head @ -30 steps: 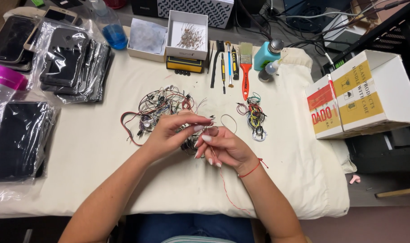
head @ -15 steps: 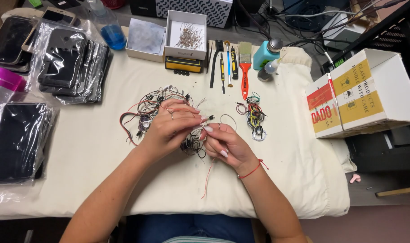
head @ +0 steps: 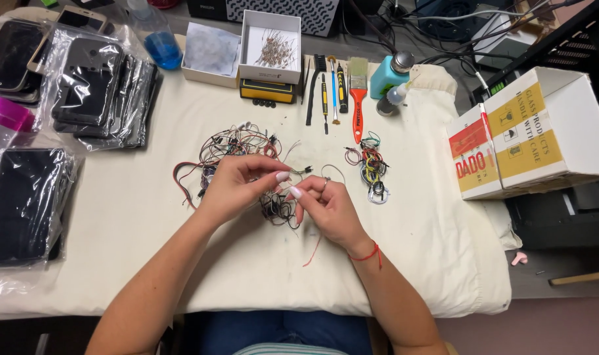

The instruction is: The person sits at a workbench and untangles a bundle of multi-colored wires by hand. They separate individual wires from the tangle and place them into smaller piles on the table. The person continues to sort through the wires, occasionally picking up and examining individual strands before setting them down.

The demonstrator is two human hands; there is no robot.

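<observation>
Now both hands, left (head: 237, 187), right (head: 329, 210), pinch thin wire (head: 299, 172); dark tangled bundle (head: 278, 209) beneath.

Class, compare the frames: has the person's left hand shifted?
Yes. The left hand has slid slightly toward the person, away from the white box.

**Worktop layout**

On the worktop (head: 128, 223), both hands meet at the middle over a wire tangle (head: 277, 208). A bigger wire pile (head: 228, 146) lies behind, a small bundle (head: 371, 165) to the right. Tools (head: 332, 92) and open boxes (head: 270, 46) sit behind; bagged phones (head: 95, 89) left, cartons (head: 536, 131) right.
</observation>
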